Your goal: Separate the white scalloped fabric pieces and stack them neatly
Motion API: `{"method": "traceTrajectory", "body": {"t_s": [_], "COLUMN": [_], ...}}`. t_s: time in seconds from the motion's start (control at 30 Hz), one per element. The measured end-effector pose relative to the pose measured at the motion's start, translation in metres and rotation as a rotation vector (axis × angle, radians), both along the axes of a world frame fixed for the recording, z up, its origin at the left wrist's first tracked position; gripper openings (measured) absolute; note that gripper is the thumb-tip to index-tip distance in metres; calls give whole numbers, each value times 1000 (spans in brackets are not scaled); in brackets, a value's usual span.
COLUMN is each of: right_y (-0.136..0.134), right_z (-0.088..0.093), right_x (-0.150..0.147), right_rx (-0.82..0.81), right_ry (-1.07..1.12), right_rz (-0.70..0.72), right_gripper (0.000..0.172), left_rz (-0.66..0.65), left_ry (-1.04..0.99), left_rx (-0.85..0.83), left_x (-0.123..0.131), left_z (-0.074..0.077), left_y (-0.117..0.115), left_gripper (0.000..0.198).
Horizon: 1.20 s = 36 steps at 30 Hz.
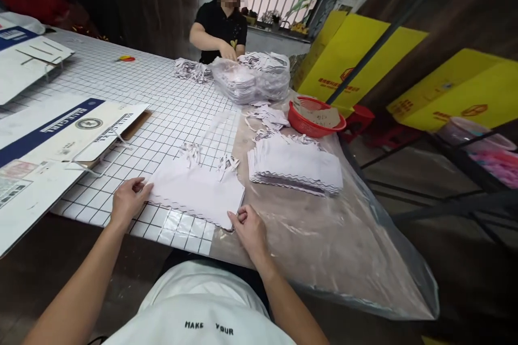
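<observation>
A flat white fabric piece [194, 188] lies on the table in front of me. Its near edge is wavy with dark trim, and two bunches of patterned strips [190, 154] stick out from the far edge. My left hand [130, 198] pinches the piece at its left end. At the near right corner, the thumb and fingers of my right hand [250, 226] are closed on the same piece. To the right lies a stack of similar white fabric pieces [297, 164], with more strips along its far side.
A white-gridded table [157, 91] carries cardboard boxes [60, 140] at the left. Clear plastic sheeting [324, 248] covers the right side. Beyond the stack stand a red basket [313, 124] and a plastic bag of pieces [251, 78]. A person in black [222, 27] works opposite. Yellow boxes [360, 59] stand at right.
</observation>
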State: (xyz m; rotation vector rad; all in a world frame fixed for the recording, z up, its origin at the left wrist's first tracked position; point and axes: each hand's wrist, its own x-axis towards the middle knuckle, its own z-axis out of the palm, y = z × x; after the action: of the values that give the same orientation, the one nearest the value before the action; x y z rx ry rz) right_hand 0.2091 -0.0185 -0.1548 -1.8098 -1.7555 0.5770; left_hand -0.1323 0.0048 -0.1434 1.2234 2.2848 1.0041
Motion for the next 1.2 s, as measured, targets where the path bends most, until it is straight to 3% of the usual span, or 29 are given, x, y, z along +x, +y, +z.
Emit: {"method": "traceTrajectory", "body": {"t_s": [0.13, 0.33, 0.53, 0.67, 0.83, 1.03, 1.2], "right_y": [5, 10, 13, 10, 5, 4, -3], "right_z": [5, 12, 6, 2, 5, 8, 7], "right_x": [-4, 0, 2, 10, 7, -5, 3], "right_rx": [-83, -145, -87, -47, -148, -197, -177], "right_ry": [12, 23, 112, 231, 148, 117, 413], "right_rz": [-30, -90, 21, 60, 31, -24, -3], "right_gripper": [17, 17, 20, 26, 32, 21, 22], "left_rz": [25, 49, 35, 86, 40, 59, -64], "left_ry": [-117, -18, 82, -187, -535, -535, -435], "left_rx": [-26, 46, 160, 82, -103, -184, -188], "left_x": [2, 12, 23, 21, 13, 2, 0], "left_z": [1, 5, 21, 26, 27, 21, 27], "left_y": [6, 1, -3, -12, -16, -7, -15], "left_gripper": [38, 26, 21, 33, 56, 52, 53]}}
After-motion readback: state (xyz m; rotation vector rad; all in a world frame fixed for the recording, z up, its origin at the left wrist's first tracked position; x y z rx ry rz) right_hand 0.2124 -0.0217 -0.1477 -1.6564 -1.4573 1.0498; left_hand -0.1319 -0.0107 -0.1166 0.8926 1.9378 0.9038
